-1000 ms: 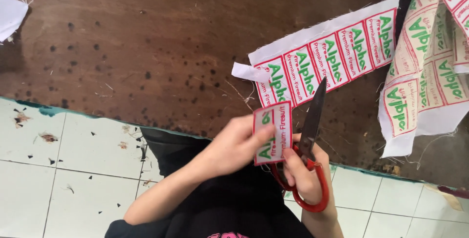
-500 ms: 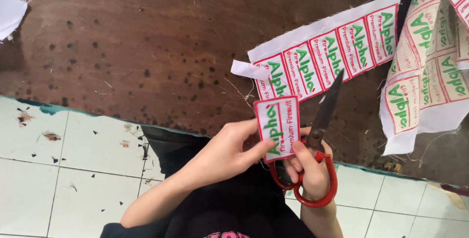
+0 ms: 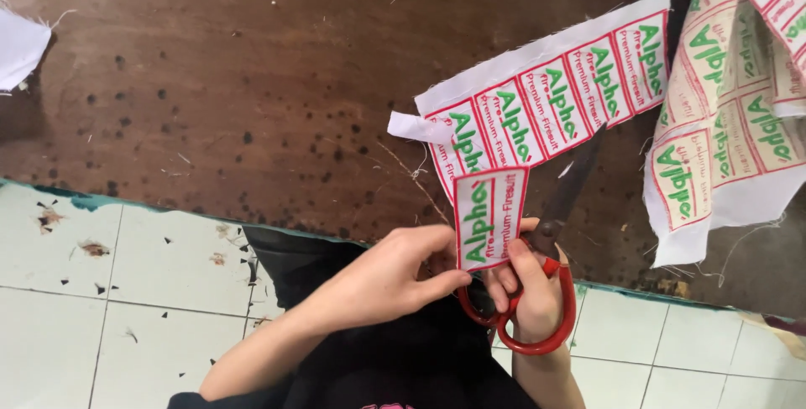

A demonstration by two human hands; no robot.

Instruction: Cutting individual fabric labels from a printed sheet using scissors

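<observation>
My left hand [image 3: 382,279] pinches a single cut-out cloth label [image 3: 489,216], white with a red border and green lettering, held upright by its lower edge. My right hand [image 3: 529,287] grips red-handled scissors [image 3: 546,279]; their dark blades point up and right, just beside the label's right edge. Behind them a strip of uncut labels [image 3: 546,107] lies on the dark wooden table [image 3: 235,81].
A larger crumpled sheet of the same printed labels [image 3: 722,115] hangs at the right. A white cloth scrap [image 3: 18,48] lies at the table's far left. Below the table edge are white floor tiles [image 3: 101,308] with small scraps, and my dark clothing.
The label has turned upright and risen slightly in my left hand. The scissors have tilted further right, their blades moving off the label's edge.
</observation>
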